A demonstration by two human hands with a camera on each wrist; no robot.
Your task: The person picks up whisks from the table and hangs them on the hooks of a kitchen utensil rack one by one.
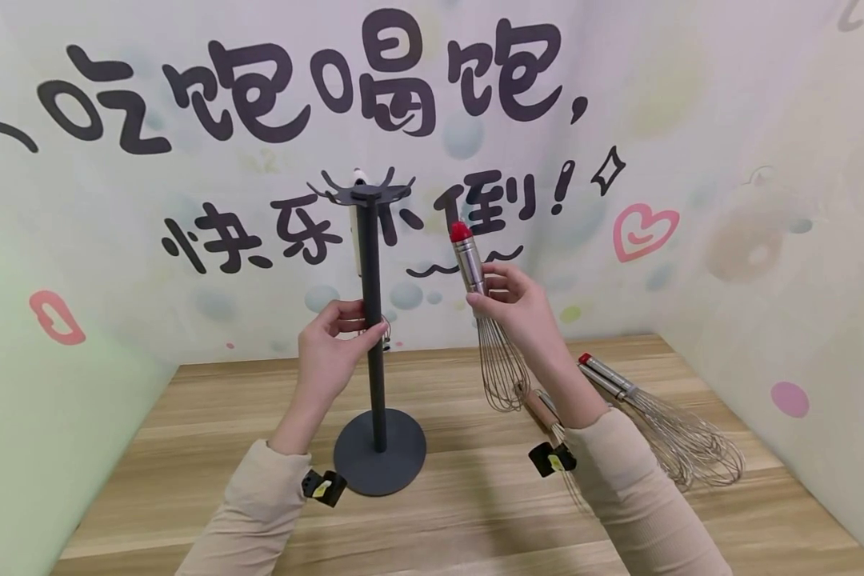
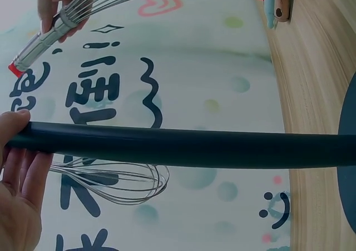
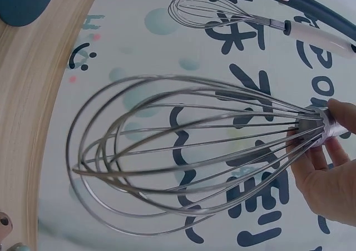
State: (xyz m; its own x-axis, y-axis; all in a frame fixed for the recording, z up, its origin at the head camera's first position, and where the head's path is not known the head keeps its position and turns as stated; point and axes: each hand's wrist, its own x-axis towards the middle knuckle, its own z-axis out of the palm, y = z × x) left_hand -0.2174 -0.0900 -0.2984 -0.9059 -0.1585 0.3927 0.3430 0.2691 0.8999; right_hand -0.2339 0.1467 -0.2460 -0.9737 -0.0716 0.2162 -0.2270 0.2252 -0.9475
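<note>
My left hand (image 1: pixel 327 352) grips the upright pole of a dark grey hanging stand (image 1: pixel 376 376), thumb in front and fingers behind. A ring of hooks tops the stand, and its round base rests on the table. Behind the pole hangs a white-handled whisk (image 3: pixel 320 39), mostly hidden in the head view. To the right of the pole, my right hand (image 1: pixel 526 320) pinches a steel whisk (image 1: pixel 468 260) near where handle meets wires. That whisk is raised off the table, its red tip up and its wire loops down, tilted slightly.
Several steel whisks (image 1: pixel 662 428), one with a red tip, lie on the right of the wooden table (image 1: pixel 223 448). A wooden-handled whisk (image 1: pixel 540 408) lies partly behind my right forearm, next to a light blue handle (image 2: pixel 270 6). A printed backdrop (image 1: pixel 259 176) stands behind.
</note>
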